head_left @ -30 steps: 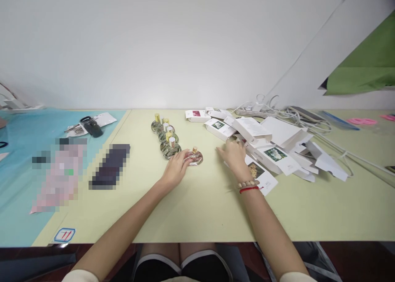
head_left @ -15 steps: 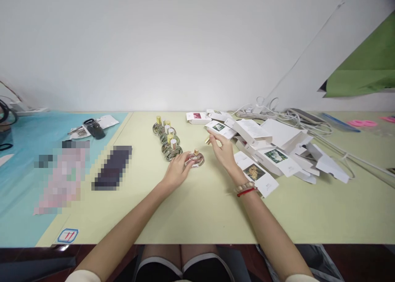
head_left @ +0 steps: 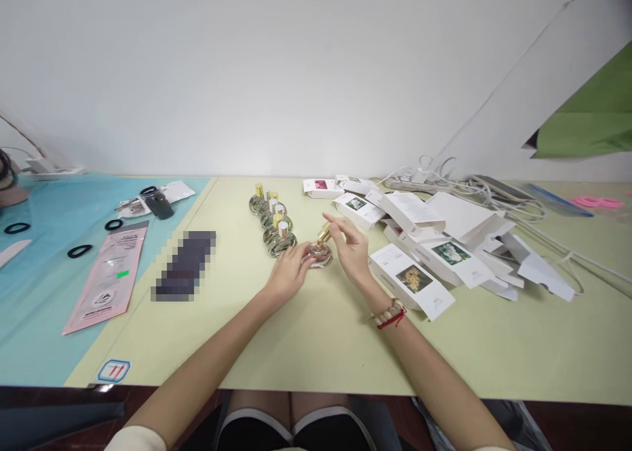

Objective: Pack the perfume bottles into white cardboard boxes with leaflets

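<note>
A round glass perfume bottle (head_left: 322,257) stands upright on the table in front of me, pinkish and clear. Its left side is gripped by my left hand (head_left: 289,272), fingers curved round the glass. My right hand (head_left: 349,243) pinches a gold bottle cap (head_left: 324,232), tilted and touching or just over the bottle's neck; whether it is seated I cannot tell. Just behind and left of my left hand, several more round perfume bottles (head_left: 281,241) stand close together, with gold and silver caps on top.
White printed boxes (head_left: 415,280) lie in a loose heap on the right, cables (head_left: 486,194) behind them. On the left are a blurred dark object (head_left: 185,266), a pink packet (head_left: 109,276), black rings (head_left: 79,251) and a dark jar (head_left: 158,204). Pink scissors (head_left: 597,202) lie far right.
My right hand has brought the gold cap left to the bottle's neck. My left hand stays on the bottle. The view has shifted slightly.
</note>
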Tool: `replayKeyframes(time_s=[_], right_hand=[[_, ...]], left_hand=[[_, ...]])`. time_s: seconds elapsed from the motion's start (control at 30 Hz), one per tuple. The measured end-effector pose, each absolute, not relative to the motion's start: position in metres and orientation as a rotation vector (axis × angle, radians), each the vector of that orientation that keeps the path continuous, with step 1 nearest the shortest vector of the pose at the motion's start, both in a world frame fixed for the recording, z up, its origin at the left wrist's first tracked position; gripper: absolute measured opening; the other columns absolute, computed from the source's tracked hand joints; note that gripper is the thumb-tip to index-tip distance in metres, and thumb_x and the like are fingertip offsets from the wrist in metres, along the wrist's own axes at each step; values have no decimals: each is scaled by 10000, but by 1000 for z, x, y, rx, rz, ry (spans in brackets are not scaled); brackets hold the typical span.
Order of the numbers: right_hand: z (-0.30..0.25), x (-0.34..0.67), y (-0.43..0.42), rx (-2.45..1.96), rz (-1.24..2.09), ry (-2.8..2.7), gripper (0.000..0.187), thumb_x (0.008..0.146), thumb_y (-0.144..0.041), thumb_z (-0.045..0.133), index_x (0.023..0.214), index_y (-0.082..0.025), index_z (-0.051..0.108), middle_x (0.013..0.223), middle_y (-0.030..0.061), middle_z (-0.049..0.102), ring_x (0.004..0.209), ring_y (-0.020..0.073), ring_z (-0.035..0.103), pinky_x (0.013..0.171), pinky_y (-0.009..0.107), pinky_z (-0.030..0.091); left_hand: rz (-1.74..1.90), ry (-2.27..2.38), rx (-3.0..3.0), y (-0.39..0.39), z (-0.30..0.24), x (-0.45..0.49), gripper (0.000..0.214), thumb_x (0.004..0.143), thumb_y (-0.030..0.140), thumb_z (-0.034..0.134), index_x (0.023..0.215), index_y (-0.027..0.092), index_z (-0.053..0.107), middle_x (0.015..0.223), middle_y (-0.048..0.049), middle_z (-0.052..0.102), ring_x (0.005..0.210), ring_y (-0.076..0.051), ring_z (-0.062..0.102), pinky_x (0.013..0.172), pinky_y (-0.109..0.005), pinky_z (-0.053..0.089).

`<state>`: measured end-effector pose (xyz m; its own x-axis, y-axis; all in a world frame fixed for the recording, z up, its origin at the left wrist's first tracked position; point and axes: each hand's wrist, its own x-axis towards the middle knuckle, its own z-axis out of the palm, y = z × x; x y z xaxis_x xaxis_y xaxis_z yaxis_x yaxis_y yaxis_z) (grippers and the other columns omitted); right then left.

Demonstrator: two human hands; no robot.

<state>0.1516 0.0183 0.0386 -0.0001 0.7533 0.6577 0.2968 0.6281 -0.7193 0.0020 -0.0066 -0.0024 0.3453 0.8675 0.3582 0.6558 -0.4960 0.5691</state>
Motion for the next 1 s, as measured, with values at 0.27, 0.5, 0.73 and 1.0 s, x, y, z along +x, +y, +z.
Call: replayKeyframes(time_s=[0.27,0.5,0.73,1.0], right_hand=[[41,157,23,-941,377,-1484,282,861,-344,462,1068,-240,624,797,17,558,717,126,541,710,309,462],[40,156,22,-896,396,-1616,218,802,-318,557,975,-246,668,789,16,581,723,124,545,683,286,452],[38,159,25,-961,494,-1419,340,894,-392,339,981,-207,610,739,15,541,680,127,524,659,276,434],[42,170,25,-1002,763,-1823,221,735,-376,595,830,-180,624,686,-2,565,555,99,478,514,228,384]], left_hand=[[907,1361,2276,-9,0,2,346,904,347,326,1223,223,378,1163,-53,558,1033,-208,501,873,-360,391],[887,1371,2290,-7,-2,2,349,905,330,320,1228,217,386,1167,-58,556,1036,-203,499,878,-356,394],[902,1355,2273,-10,2,2,371,906,347,317,1260,238,348,1200,-41,539,1053,-201,494,888,-357,383],[870,1359,2281,-8,0,1,350,907,338,314,1230,219,377,1181,-52,544,1050,-208,488,889,-361,381]])
